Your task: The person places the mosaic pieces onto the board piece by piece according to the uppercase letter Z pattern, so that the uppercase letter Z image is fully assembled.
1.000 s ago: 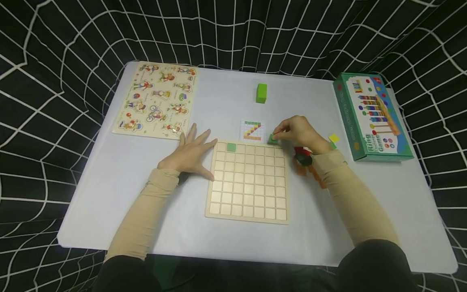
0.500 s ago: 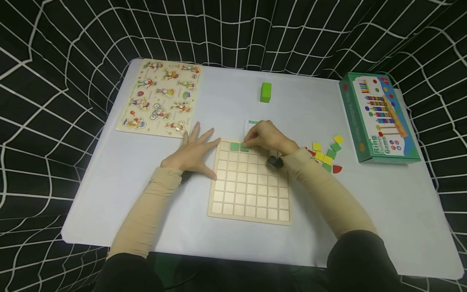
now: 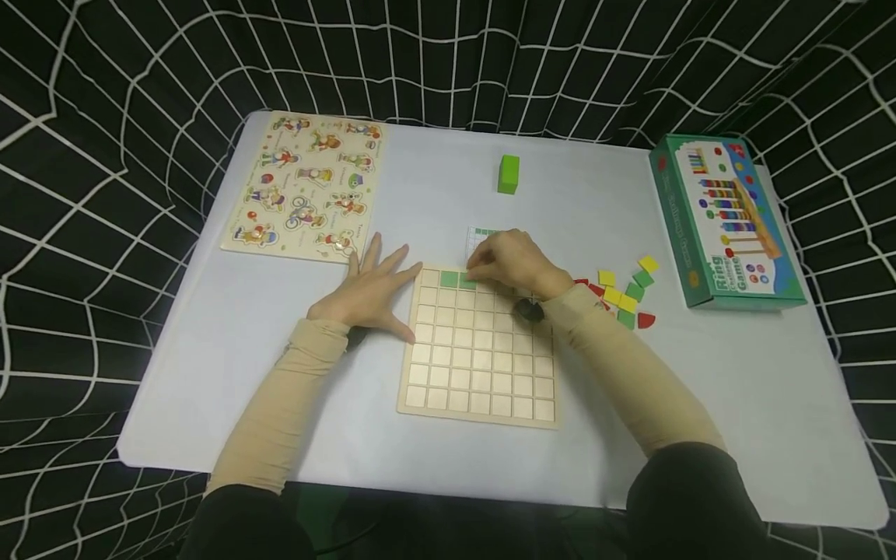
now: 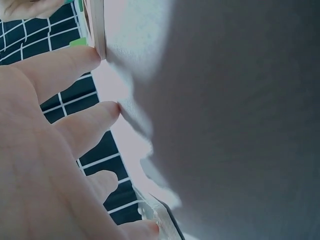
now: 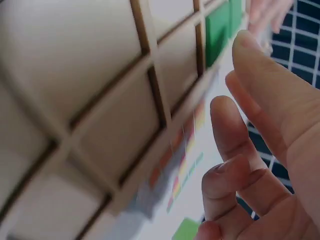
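A square wooden grid board (image 3: 481, 339) lies on the white table. Two green square tiles, the left tile (image 3: 449, 279) and the right tile (image 3: 467, 283), sit side by side in its far row, near the left corner. My right hand (image 3: 514, 260) is bent over that row, fingertips right at the right tile. In the right wrist view both tiles lie in their cells, and a thumb (image 5: 255, 55) shows beside them with nothing pinched. Spread wide, my left hand (image 3: 364, 294) touches the board's left edge with thumb and index fingertips.
A pattern card (image 3: 473, 237) lies behind the board, partly hidden by the right hand. Loose yellow, green and red pieces (image 3: 619, 299) lie to the right. Farther out are a green block (image 3: 509, 174), a picture puzzle board (image 3: 301, 183) and a green game box (image 3: 728, 225).
My right hand has moved left from beside the card to the board's far row, bringing the second green tile into a cell. The left hand keeps its place at the board.
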Demonstrator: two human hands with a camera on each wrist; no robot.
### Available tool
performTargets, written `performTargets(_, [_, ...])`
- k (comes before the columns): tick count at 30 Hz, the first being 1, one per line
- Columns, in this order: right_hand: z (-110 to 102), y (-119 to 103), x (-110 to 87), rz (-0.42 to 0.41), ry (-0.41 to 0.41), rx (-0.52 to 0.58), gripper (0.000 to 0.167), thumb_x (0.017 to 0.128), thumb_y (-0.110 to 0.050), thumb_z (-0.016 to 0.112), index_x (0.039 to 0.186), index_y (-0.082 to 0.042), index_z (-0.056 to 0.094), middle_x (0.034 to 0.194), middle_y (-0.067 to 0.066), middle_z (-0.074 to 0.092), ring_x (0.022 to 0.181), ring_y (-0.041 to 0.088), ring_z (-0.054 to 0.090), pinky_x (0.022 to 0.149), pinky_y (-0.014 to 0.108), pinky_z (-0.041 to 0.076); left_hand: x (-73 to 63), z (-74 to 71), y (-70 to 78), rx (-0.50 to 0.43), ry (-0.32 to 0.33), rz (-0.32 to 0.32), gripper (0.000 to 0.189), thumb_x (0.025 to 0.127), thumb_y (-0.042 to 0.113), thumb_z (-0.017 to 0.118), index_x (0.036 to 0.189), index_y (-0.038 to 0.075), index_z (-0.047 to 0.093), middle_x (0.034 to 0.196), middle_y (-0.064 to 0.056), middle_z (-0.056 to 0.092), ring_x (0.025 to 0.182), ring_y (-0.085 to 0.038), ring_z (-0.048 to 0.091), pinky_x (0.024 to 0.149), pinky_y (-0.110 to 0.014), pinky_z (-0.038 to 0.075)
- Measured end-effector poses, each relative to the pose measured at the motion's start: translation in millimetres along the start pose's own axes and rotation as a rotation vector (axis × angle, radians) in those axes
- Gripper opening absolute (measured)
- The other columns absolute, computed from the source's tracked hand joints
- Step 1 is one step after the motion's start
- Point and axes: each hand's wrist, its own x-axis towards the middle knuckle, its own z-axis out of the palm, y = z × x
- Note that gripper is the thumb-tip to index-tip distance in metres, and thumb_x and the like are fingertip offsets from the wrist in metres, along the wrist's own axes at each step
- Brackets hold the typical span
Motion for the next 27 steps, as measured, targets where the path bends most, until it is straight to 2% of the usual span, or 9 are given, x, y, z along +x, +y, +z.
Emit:
performTargets(3, [-9,9,-9.8,0.005,0.032,0.031,0.028,0.088,-0.027,0.082,0.11,-0.009,0.081,0.109,0.01,0.08,0.098,0.025,0.068,0.093,0.04,0.052,-0.2,0.1,0.1,0.012,0.002,-0.007,0.126,0.063,0.062,0.09,0.164,0.017,0.029,0.176,-0.016,0.004,0.156,-0.052,-0.024,0.117,-0.083,-0.006])
performTargets(7, [-28,30,-29.4,0.051,0.061,0.033,0.032,0.088,-0.021,0.083,0.116,-0.005,0.078,0.11,0.014,0.078,0.089,0.026,0.063,0.078,0.033,0.048,-0.5,-1.6,0.2,0.026,0.001,-0.011,0.127,0.063,0.063,0.09,0.164,0.017,0.029,0.176,-0.016,0.003,0.156,-0.052,-0.023,0.117,-0.083,-0.005])
performTargets(11, [-50,53,-52.3,0.145,0.085,0.01,0.034,0.09,-0.018,0.081,0.12,-0.004,0.076,0.116,0.017,0.077,0.09,0.026,0.057,0.073,0.028,0.044,-0.2,-5.3,0.5,0.029,0.004,-0.002,0.127,0.063,0.062,0.09,0.164,0.015,0.029,0.176,-0.018,0.003,0.155,-0.054,-0.023,0.116,-0.084,-0.006])
performTargets(15, [-66,75,-75.6,0.228,0.106,0.009,0.036,0.092,-0.02,0.078,0.123,-0.002,0.074,0.122,0.021,0.073,0.094,0.03,0.054,0.068,0.029,0.044,0.4,-7.4,0.8,0.025,0.006,-0.002,0.126,0.064,0.061,0.09,0.164,0.014,0.029,0.175,-0.019,0.004,0.155,-0.055,-0.023,0.115,-0.085,-0.007])
performTargets(20, [-78,106,-102.7,0.302,0.114,-0.014,0.038,0.095,-0.021,0.075,0.126,0.0,0.071,0.125,0.026,0.07,0.1,0.035,0.054,0.073,0.032,0.044,2.1,-5.2,0.5,0.023,-0.001,-0.001,0.126,0.064,0.062,0.089,0.164,0.015,0.028,0.175,-0.019,0.003,0.155,-0.055,-0.023,0.115,-0.085,-0.006])
performTargets(23, [-79,124,-116.9,0.339,0.133,-0.044,0.037,0.095,-0.02,0.074,0.125,0.002,0.071,0.125,0.029,0.069,0.097,0.036,0.053,0.075,0.035,0.043,3.0,-2.6,0.2,0.027,-0.01,-0.004,0.126,0.065,0.063,0.088,0.165,0.017,0.027,0.175,-0.019,0.002,0.154,-0.056,-0.023,0.115,-0.085,-0.006])
performTargets(27, [-81,143,-135.3,0.393,0.16,-0.071,0.032,0.095,-0.014,0.073,0.122,0.004,0.072,0.126,0.033,0.068,0.104,0.043,0.056,0.085,0.049,0.048,3.0,0.1,1.8,0.03,-0.019,-0.007,0.127,0.064,0.064,0.088,0.165,0.018,0.026,0.176,-0.017,0.001,0.154,-0.055,-0.024,0.116,-0.084,-0.007])
